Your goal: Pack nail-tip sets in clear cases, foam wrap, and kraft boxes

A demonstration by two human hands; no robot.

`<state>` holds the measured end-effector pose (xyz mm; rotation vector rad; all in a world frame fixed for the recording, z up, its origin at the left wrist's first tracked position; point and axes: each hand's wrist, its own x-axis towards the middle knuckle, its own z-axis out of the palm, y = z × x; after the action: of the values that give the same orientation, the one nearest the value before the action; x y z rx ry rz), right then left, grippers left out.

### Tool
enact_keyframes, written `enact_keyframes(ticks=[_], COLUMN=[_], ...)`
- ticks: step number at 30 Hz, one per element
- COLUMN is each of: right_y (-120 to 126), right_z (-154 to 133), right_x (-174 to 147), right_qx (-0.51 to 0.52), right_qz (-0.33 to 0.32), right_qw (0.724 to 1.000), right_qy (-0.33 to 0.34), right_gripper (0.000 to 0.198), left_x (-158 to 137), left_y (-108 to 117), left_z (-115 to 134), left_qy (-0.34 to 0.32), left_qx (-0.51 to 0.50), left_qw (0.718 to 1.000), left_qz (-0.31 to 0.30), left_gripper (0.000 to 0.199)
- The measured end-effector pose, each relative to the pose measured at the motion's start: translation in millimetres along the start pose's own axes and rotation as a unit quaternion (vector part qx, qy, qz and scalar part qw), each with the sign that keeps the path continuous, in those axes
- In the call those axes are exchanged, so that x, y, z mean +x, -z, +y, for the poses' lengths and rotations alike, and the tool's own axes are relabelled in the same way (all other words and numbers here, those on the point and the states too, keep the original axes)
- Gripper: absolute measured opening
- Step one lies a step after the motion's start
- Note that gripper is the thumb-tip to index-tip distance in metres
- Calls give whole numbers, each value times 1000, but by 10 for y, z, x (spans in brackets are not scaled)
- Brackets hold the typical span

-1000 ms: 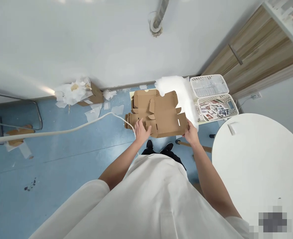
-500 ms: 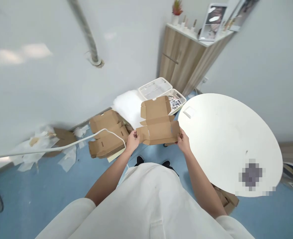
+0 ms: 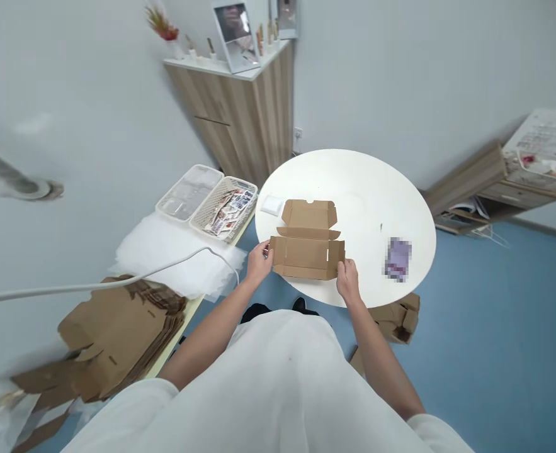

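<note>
Brown cardboard makes this unfolded box (image 3: 303, 254), held over the near part of the round white bench (image 3: 363, 201); if it touches, I cannot tell. It should be light and not slippery, rather stiff in its panels but weak along the creases, so the side edges seem the good place to hold. There the fingers of the left hand (image 3: 259, 264) and the right hand (image 3: 348, 282) pinch it; beyond, a white packet (image 3: 272, 205) lies on the bench
</note>
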<state>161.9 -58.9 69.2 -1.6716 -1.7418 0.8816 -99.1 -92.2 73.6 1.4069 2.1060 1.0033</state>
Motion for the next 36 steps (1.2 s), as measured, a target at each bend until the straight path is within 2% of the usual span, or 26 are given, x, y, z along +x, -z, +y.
enact_keyframes(ticks=[4,8,14,18,20,24,26,28,32,34,36], right_y=[83,56,-63,-69,-49,-50,-82,-119,-131,-94,-43], right_z=[267,447,589,557,511,414,381,363,351,337,314], right_x=[-32,-108,-156,-101,-79,-140,-226,-314,-344,-254,-114], right_qx=[-27,-13,6,-2,-16,-98,-129,-144,-160,-176,-198], right_qz=[-13,-20,33,48,52,90,112,117,101,95,93], right_qw=[998,997,994,991,989,977,968,964,966,964,959], right_qy=[-46,-70,-106,-125,-139,-166,-181,-189,-179,-173,-180], right_gripper=[29,40,47,49,52,61,62,61,57,57,56], left_x=[106,166,343,540,614,599,507,387,188,143,132], left_y=[-312,-512,-652,-702,-703,-655,-626,-609,-630,-667,-711], left_z=[149,144,33,-2,-3,0,5,14,37,44,50], left_qy=[-19,-10,16,49,42,-45,-96,-157,-281,-310,-321], left_qx=[39,63,40,8,6,83,124,143,167,183,197], left_qw=[997,993,989,986,985,988,980,960,893,869,858], left_qz=[-60,-104,-139,-156,-166,-120,-126,-181,-309,-339,-349], left_gripper=[39,43,39,36,38,46,48,46,43,40,35])
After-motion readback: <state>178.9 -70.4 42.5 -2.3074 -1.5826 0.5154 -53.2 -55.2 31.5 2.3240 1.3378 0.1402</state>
